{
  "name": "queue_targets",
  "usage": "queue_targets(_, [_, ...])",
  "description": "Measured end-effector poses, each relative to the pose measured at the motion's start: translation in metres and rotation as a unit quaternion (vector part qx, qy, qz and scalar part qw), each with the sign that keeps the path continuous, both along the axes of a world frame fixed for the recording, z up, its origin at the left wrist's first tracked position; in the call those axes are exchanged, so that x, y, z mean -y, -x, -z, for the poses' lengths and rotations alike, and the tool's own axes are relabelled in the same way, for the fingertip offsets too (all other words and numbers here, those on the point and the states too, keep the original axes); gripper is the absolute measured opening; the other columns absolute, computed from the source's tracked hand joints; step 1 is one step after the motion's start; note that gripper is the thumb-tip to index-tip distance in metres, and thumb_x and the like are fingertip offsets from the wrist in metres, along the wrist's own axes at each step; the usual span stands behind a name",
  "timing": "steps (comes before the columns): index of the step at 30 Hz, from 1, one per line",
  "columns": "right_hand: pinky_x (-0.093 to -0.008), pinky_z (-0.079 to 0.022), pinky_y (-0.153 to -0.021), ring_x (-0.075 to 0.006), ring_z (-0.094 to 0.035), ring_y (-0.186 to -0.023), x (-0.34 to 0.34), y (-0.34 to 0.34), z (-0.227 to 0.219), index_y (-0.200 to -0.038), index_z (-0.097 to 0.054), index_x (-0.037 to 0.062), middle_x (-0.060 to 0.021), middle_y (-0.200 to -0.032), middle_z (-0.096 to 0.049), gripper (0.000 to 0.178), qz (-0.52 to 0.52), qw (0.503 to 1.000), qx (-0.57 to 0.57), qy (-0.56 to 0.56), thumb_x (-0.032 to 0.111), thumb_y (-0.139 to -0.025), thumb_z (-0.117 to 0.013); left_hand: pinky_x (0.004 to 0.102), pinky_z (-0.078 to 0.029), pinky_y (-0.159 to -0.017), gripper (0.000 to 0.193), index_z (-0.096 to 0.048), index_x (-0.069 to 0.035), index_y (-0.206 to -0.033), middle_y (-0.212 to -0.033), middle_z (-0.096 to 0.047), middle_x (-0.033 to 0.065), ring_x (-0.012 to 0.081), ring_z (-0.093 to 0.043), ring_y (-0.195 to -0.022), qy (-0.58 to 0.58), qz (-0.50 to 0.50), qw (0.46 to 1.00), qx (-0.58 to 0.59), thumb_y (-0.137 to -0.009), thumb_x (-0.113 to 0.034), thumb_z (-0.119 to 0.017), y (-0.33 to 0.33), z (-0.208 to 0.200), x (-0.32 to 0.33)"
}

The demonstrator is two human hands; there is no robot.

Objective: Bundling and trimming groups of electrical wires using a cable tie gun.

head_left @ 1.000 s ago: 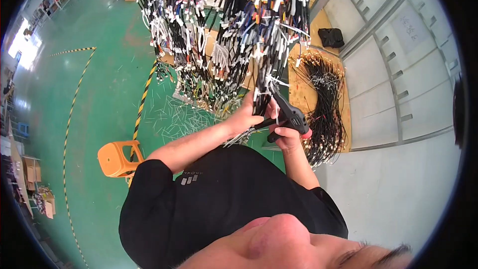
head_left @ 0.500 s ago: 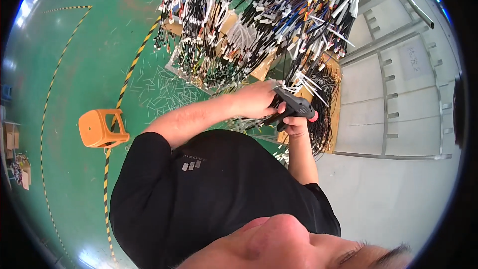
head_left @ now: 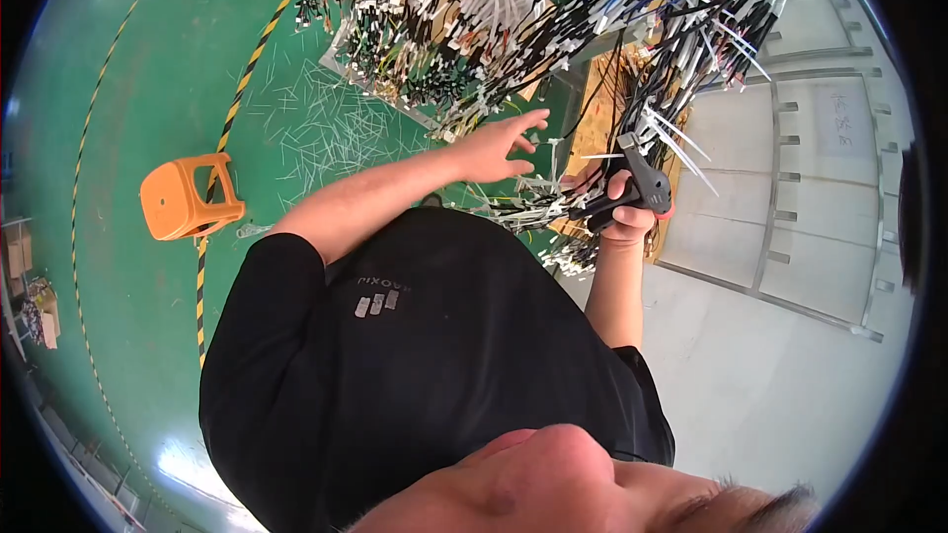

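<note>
My left hand is open, fingers spread, in front of the hanging wires and holding nothing. To the right of it, my right hand is wrapped round the grip of a black cable tie gun with a red knob at its back. The gun's nose is at a black wire bundle, where several long white cable ties stick out. Whether the nose grips a tie cannot be made out. More loose wire ends with white connectors hang just left of my right hand.
Dense wire harnesses hang over a rack ahead. White cut-off strips litter the green floor at its left. An orange stool stands further left beside a yellow-black floor line. A pale panelled wall rises at the right.
My left hand has come away from the gun's nose and spread open. My right hand has shifted right with the cable tie gun, and the whole view has moved slightly.
</note>
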State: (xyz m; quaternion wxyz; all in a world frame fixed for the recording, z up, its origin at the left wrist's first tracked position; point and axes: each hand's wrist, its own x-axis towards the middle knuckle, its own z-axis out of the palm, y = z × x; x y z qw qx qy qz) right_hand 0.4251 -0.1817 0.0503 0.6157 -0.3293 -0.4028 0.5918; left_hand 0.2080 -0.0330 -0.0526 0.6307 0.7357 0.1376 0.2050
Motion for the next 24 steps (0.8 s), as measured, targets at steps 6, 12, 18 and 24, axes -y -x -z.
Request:
queue_targets(6, [-0.0576,-0.056,-0.098,-0.0394,-0.069,-0.095,0.011,-0.013,0.007,-0.09,-0.065,0.009,-0.0265,-0.098,-0.067,0.028,0.011,1.0,-0.002,0.005,0.02,-0.065,-0.075,0.0313,-0.058,-0.079,0.023,-0.074,-0.006,-0.117,-0.107,-0.075,0.0085,0.0182,-0.072,-0.089,-0.024,-0.268,0.963,0.01,-0.097,-0.001,-0.065,0.0,0.032,-0.016])
queue_targets(12, [-0.0531,-0.058,-0.091,-0.0407,-0.069,-0.095,0.022,-0.026,0.014,-0.092,-0.068,0.0071,-0.0258,-0.098,-0.069,0.03,0.021,1.0,-0.019,0.013,0.017,-0.064,-0.074,0.0386,-0.046,-0.117,0.051,-0.05,-0.01,-0.157,-0.152,-0.06,0.0079,0.0203,-0.06,-0.135,0.128,-0.043,0.99,0.031,-0.108,-0.021,-0.06,0.022,0.038,-0.045])
queue_targets(18, [-0.0433,-0.056,-0.078,-0.0395,-0.067,-0.087,0.023,-0.022,0.005,-0.096,-0.072,-0.001,-0.0212,-0.096,-0.069,0.04,0.068,0.997,-0.021,0.027,0.015,-0.059,-0.077,0.0325,-0.056,-0.069,0.031,-0.066,-0.011,-0.134,-0.084,-0.073,0.0032,0.0129,-0.068,-0.069,0.126,0.167,0.976,-0.062,-0.11,-0.013,-0.047,0.001,-0.05,0.034])
queue_targets(24, [-0.0518,-0.057,-0.085,-0.0416,-0.066,-0.093,0.033,-0.039,0.004,-0.093,-0.068,0.0028,-0.0189,-0.1,-0.063,0.036,0.023,0.997,-0.075,0.017,0.018,-0.062,-0.079,0.0315,-0.051,-0.064,0.03,-0.068,-0.009,-0.13,-0.075,-0.065,0.0016,0.0128,-0.061,-0.063,0.073,0.135,0.984,-0.094,-0.113,-0.018,-0.045,0.04,-0.025,0.021])
